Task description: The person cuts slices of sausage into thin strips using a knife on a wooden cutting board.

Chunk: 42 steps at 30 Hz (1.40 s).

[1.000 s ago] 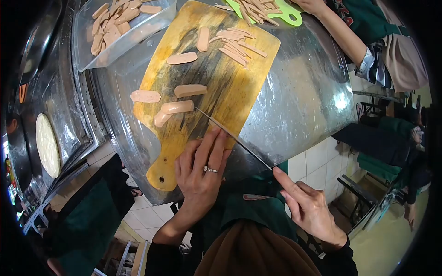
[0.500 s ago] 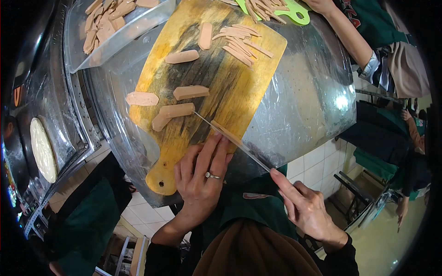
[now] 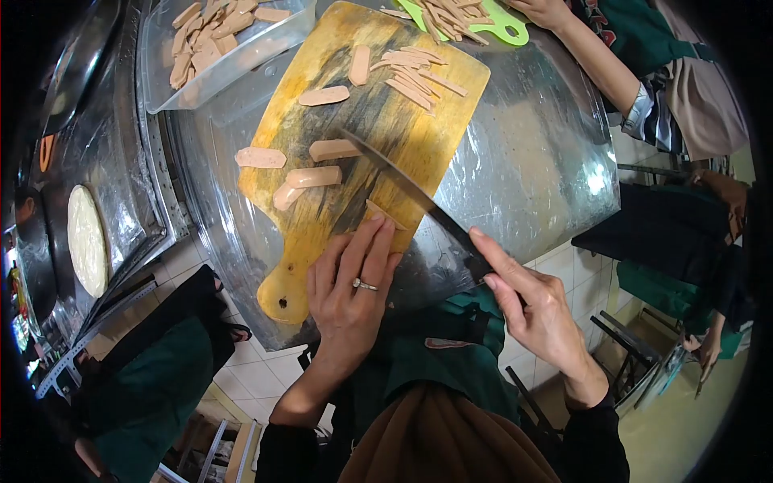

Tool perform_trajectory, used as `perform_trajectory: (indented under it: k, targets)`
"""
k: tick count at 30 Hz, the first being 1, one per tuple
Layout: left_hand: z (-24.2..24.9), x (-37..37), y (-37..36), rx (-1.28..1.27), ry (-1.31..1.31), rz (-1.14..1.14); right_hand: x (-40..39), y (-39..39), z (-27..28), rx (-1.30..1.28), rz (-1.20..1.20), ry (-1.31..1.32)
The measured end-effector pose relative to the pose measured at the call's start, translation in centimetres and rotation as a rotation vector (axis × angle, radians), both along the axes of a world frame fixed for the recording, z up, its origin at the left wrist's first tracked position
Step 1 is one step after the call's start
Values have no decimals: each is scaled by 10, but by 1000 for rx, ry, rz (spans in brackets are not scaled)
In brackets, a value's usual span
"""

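Knife above a worn wooden board on a metal table

A yellow-brown, dark-streaked wooden board (image 3: 435, 121) lies on a shiny silver metal table (image 3: 539, 153). The person's left hand (image 3: 350, 286), wearing a ring, presses a thin pinkish-brown slice (image 3: 386, 215) near the board's lower edge — whether the thumb grips it, I cannot tell. The right hand (image 3: 535, 310) is closed around a long, dark-bladed metal knife (image 3: 403, 185), slanting across the board. More slices (image 3: 314, 176) and narrow strips (image 3: 409, 87) lie further up. Beyond stand a clear plastic tub (image 3: 233, 74) and a lime-green board (image 3: 510, 33) — a co-worker's hand (image 3: 543, 11) beside it. Pale square tiles (image 3: 256, 382) cover the floor; other people in dark green stand around.
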State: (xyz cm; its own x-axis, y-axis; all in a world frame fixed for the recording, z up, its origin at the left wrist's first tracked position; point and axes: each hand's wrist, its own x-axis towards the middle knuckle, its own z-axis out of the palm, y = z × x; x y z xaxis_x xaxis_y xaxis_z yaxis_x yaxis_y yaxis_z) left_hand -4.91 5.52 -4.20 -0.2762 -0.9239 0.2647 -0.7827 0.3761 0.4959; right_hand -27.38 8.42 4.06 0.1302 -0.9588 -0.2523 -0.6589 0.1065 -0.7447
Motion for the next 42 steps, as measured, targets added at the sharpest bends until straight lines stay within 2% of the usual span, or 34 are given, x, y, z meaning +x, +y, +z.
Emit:
perform_trajectory:
  k: [7, 12, 18, 24, 29, 32, 33, 37, 40, 42]
  targets:
    - [-7, 1, -1, -42, 138, 31, -5, 10, 23, 61, -9, 18]
    - [-7, 1, -2, -48, 123, 27, -6, 21, 22, 32, 18, 54]
    - [-9, 3, -1, -69, 165, 18, 0, 25, 29, 152, 82, 112]
    - [-4, 2, -2, -42, 180, 18, -15, 11, 28, 50, 127, 320]
    - [16, 16, -16, 66, 290, 12, -37, -25, 17, -70, 30, 362]
    - [30, 29, -43, 49, 240, 46, -50, -48, 3, -135, 36, 322]
    - [34, 31, -58, 29, 201, 54, -54, -56, -7, -214, 46, 223]
    - [29, 29, -104, 30, 126, 79, -56, -80, 0, 51, -48, 38]
    - [36, 26, -117, 27, -25, -9, -57, -76, 2, 30, -127, -72]
    - [34, 20, -118, 3, -16, -65, -60, -70, 4, 51, -161, -116]
